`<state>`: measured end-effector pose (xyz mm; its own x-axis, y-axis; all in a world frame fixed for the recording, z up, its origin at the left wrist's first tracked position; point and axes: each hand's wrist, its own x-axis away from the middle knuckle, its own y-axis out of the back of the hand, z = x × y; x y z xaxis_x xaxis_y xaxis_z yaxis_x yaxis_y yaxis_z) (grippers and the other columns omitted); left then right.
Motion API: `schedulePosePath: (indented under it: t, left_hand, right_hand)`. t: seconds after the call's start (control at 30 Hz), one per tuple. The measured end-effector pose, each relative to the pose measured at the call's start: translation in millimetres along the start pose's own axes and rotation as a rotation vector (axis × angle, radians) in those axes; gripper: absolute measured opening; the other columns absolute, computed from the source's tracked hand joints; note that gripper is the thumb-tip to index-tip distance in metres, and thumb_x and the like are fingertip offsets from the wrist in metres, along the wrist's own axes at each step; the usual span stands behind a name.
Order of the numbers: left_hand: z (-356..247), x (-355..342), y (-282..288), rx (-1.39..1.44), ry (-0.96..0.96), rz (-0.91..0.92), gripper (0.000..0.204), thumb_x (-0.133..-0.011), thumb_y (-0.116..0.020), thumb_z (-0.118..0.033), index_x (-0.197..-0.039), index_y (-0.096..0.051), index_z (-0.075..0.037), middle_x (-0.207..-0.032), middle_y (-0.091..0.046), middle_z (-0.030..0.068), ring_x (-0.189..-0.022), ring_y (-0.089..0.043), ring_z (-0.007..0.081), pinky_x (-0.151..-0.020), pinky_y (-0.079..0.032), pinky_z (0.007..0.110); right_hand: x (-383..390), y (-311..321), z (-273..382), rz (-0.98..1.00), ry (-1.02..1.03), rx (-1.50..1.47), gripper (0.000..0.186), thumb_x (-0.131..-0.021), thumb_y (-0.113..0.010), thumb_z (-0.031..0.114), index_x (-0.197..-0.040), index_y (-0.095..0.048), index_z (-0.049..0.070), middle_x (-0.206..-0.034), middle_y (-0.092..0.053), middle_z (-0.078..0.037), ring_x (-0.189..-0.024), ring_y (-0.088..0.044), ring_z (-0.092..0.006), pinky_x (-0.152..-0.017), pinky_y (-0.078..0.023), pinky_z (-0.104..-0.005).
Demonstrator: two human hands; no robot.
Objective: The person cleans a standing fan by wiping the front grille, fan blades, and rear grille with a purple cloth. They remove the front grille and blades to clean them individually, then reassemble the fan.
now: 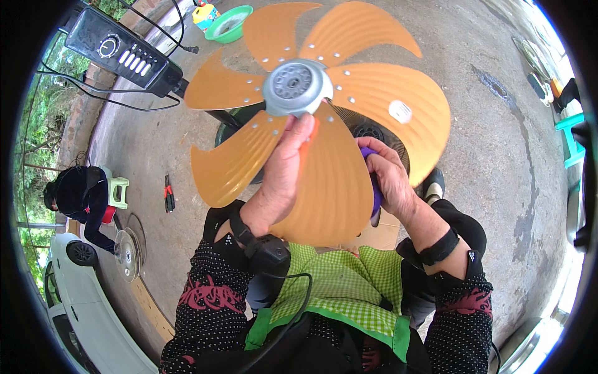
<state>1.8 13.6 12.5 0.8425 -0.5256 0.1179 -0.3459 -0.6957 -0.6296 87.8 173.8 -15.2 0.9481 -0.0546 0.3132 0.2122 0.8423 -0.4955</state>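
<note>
An orange fan blade wheel (324, 187) with a silver hub (294, 84) and riveted blades fills the upper middle, raised over my lap. My left hand (280, 171) grips a lower blade just below the hub, thumb near the rim of the hub. At the right edge of that blade my right hand (389, 177) is closed on a purple item (374, 196), perhaps a cloth, pressed against the blade. Behind the wheel show a dark wire grille (397, 134) and a black stand pole with a control panel (112, 50), its cords hanging loose.
A green basin (227, 25) and bottle stand at the back. Red-handled pliers (168, 193) lie left on the concrete. A bent-over person (78, 193) works by a small stool (118, 192) and a fan (128, 255), beside a white car (93, 311). A teal stool (569, 140) is at right.
</note>
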Motion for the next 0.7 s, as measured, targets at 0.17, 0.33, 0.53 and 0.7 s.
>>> schedulePosePath:
  t: [0.17, 0.33, 0.53, 0.7]
  left_hand:
    - [14, 6, -16, -0.096, 0.083, 0.052, 0.038, -0.102, -0.051, -0.021, -0.136, -0.049, -0.005, -0.126, -0.056, 0.0027, -0.114, -0.054, 0.0116, -0.1, -0.044, 0.03]
    - [19, 5, -12, -0.03, 0.139, 0.046, 0.035, -0.102, -0.052, -0.022, -0.135, -0.049, -0.01, -0.117, -0.056, -0.0009, -0.111, -0.053, 0.0086, -0.096, -0.046, 0.029]
    - [33, 8, -14, 0.055, 0.084, 0.162, 0.038, -0.101, -0.054, -0.023, -0.137, -0.046, -0.012, -0.126, -0.054, 0.0012, -0.118, -0.052, 0.0124, -0.1, -0.045, 0.033]
    - [30, 9, -11, -0.393, 0.068, 0.094, 0.033, -0.1, -0.056, -0.022, -0.13, -0.053, -0.007, -0.119, -0.059, 0.0028, -0.111, -0.055, 0.0109, -0.095, -0.047, 0.031]
  right_hand:
    - [-12, -4, -6, -0.082, 0.046, -0.163, 0.042, -0.079, -0.043, -0.001, -0.118, -0.059, 0.0, -0.103, -0.064, -0.007, -0.09, -0.061, -0.0143, -0.08, -0.052, -0.0268]
    - [-13, -5, -5, 0.024, 0.438, 0.001, 0.034, -0.088, -0.047, 0.009, -0.119, -0.06, 0.0, -0.108, -0.064, -0.008, -0.096, -0.061, -0.0168, -0.086, -0.051, -0.0296]
    - [-8, 3, 6, -0.017, 0.008, -0.381, 0.046, -0.094, -0.059, 0.039, -0.123, -0.058, 0.003, -0.114, -0.064, -0.011, -0.102, -0.062, -0.0229, -0.09, -0.051, -0.0361]
    - [-2, -7, 17, 0.008, -0.083, -0.49, 0.045, -0.095, -0.063, 0.034, -0.126, -0.055, 0.003, -0.112, -0.064, -0.011, -0.099, -0.064, -0.0217, -0.087, -0.053, -0.0356]
